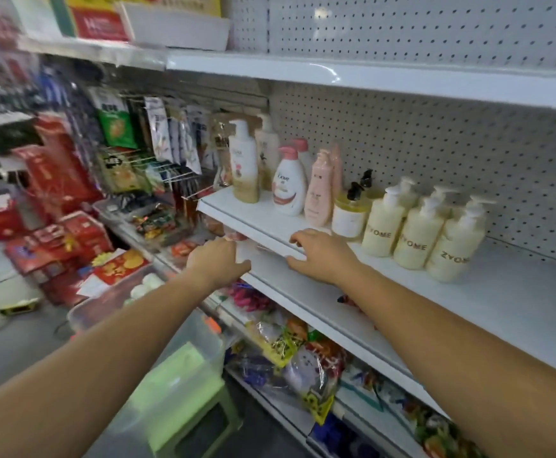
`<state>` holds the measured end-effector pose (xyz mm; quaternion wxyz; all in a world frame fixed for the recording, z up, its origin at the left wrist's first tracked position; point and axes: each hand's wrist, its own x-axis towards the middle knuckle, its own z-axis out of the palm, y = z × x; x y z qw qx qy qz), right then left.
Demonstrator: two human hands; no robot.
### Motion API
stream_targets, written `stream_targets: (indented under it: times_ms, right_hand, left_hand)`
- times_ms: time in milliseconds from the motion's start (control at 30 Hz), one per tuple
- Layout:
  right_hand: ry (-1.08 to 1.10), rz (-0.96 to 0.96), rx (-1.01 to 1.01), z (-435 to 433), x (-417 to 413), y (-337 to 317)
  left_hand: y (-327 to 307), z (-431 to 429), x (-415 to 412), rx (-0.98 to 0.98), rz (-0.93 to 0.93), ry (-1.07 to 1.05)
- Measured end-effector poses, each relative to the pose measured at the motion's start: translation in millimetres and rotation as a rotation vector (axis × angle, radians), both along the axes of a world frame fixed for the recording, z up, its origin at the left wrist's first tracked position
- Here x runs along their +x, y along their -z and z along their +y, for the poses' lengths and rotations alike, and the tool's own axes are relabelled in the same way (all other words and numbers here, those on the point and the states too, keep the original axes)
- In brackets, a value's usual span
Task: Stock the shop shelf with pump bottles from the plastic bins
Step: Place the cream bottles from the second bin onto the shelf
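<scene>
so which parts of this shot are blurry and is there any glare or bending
Head view: hanging packets and red boxes at left are motion-smeared; ZYOME bottles, left hand and right hand are fairly sharp; glare streaks the upper shelf lip; the wide angle bends shelf edges.

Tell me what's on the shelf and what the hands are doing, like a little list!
shelf: white, holey back wall
cream bottles: three in the front row, ZYOME labels
pink bottle: standing left of them
left hand: at the shelf's front edge, fingers hidden
right hand: resting on the front edge, no bottle
bin: see-through, lower left
</scene>
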<state>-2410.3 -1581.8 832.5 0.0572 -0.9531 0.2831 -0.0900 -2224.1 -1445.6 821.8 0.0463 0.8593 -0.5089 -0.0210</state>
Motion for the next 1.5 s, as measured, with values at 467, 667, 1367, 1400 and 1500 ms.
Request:
stream_targets:
  times_ms: [467,667,1367,1400,1500]
  right_hand:
    - [-0.361,0.157,0.062,103.8,257.2,70.0]
    - [-0.462,0.181,0.079,129.9,326.5,95.5]
    - [-0.572,0.297,0.218,18.7,526.6,207.2]
    - [-0.574,0.305,0.226,13.7,533.6,213.0]
    - [-0.583,0.342,0.245,-0.2,553.9,232.7]
  left_hand:
    - [82.9,165.8,198.5,0.041,0.060,-0.353]
    - [117.1,197.8,251.4,0.073,0.095,-0.433]
    - [227.1,100.4,401.5,0.143,0.190,-0.478]
    - [233.9,95.6,407.8,0.156,0.198,-0.475]
    - [255.1,83.9,428.1,0.181,0.213,-0.464]
